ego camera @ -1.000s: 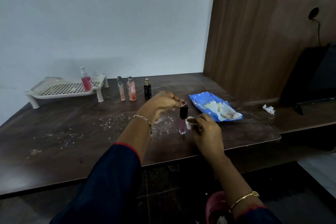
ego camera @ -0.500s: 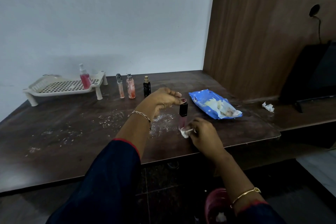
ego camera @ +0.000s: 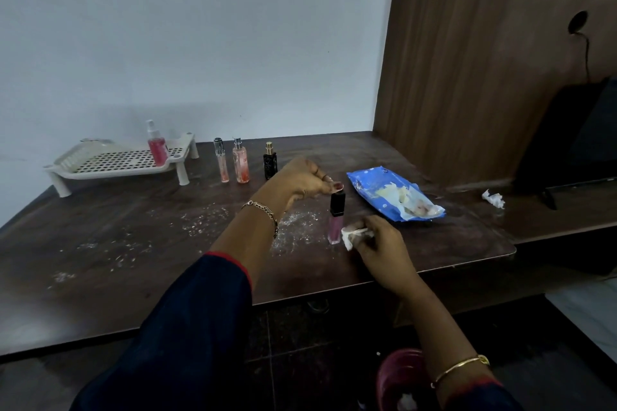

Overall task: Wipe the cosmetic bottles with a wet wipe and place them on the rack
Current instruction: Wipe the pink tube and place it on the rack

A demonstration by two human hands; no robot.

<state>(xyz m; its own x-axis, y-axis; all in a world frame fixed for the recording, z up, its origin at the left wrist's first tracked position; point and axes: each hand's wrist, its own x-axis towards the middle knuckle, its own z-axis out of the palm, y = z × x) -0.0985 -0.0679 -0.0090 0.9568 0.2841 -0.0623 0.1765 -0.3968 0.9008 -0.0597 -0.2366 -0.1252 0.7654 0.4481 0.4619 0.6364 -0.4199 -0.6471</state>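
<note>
Left hand: the left hand is arched over from above, thumb and fingertip pinching the black cap of the pink tube; a top-only hold, which I'd say leaves the sides free for cleaning.
Pink tube: upright on the table, near the front edge, between the two hands; pinned from the top so the rubbing won't tip it.
Right hand: the right hand clenches a bunched wet wipe; the wipe is pressed against the tube's lower right side.
Rack: the rack sits far left; one spray bottle stands on its right end.
Queue: slim bottle, peach bottle and black bottle stand in a row just right of the rack; likely waiting their turn.
Supplies: the wipe pack lies open just right of the tube, handy for a fresh sheet; a crumpled scrap lies further right.
Stage: early, I judge; this tube is mid-wipe, and it goes left to the rack next.
Risk: white specks litter the table around the tube's base; they could cling to damp glass.
</note>
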